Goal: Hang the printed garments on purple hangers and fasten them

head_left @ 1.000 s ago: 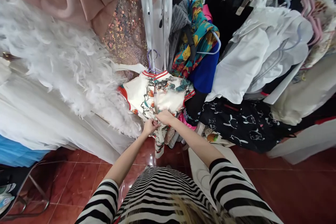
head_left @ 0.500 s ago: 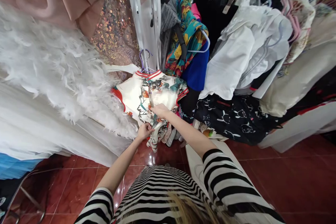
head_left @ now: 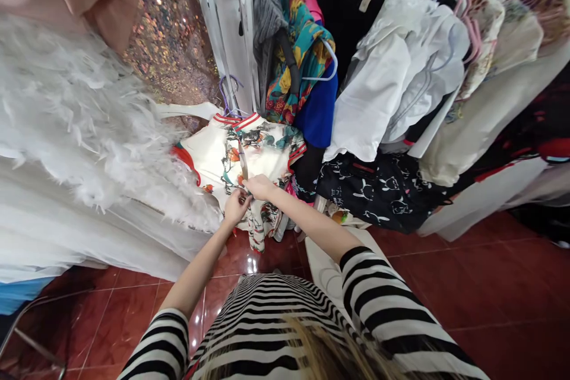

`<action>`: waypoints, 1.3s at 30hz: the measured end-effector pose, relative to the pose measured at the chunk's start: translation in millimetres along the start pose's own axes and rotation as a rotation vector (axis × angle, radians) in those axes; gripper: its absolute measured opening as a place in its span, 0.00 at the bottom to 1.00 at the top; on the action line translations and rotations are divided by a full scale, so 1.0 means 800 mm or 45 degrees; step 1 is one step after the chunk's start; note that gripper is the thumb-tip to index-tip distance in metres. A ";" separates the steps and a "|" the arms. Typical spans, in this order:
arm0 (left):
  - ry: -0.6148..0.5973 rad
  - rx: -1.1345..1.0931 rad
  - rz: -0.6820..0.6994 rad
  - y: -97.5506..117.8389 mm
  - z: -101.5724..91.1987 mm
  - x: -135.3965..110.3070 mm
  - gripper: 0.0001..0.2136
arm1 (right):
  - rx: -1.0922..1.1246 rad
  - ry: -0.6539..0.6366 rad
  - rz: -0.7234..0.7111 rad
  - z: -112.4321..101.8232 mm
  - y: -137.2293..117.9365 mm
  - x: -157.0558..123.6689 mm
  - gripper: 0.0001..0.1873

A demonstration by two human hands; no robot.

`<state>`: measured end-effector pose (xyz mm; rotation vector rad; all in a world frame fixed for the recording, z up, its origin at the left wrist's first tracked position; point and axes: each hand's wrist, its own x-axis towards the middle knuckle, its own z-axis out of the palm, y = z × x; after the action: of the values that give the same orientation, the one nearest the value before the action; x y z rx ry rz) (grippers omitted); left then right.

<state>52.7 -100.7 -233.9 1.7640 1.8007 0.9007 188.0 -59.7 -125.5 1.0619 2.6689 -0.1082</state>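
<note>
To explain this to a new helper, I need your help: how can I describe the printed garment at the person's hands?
Between the big white feathered garment and the black garment with white animal drawings, find the person's left hand and right hand. They are at a white garment with a colourful print. Only this one has red-and-white striped edges.
</note>
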 end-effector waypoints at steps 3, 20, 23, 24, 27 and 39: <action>-0.021 0.043 -0.034 0.005 0.004 0.009 0.05 | 0.015 0.010 0.006 0.003 -0.002 -0.004 0.16; 0.121 0.103 0.123 0.008 0.012 0.001 0.06 | -0.027 0.099 -0.095 0.015 -0.009 -0.019 0.16; 0.104 0.110 0.130 0.011 0.014 -0.001 0.06 | -0.050 0.108 -0.113 0.017 -0.007 -0.022 0.18; 0.098 0.110 0.132 0.012 0.015 -0.001 0.06 | -0.064 0.111 -0.120 0.018 -0.006 -0.023 0.18; 0.087 0.106 0.126 0.017 0.014 -0.003 0.08 | -0.103 0.121 -0.136 0.016 -0.003 -0.026 0.19; 0.064 0.067 0.061 0.022 0.001 -0.014 0.13 | -0.130 0.082 -0.121 0.003 -0.007 -0.024 0.23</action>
<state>66.6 -112.6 -222.9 1.8396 1.8363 0.9325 198.2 -77.2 -123.1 0.9226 2.7498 0.0444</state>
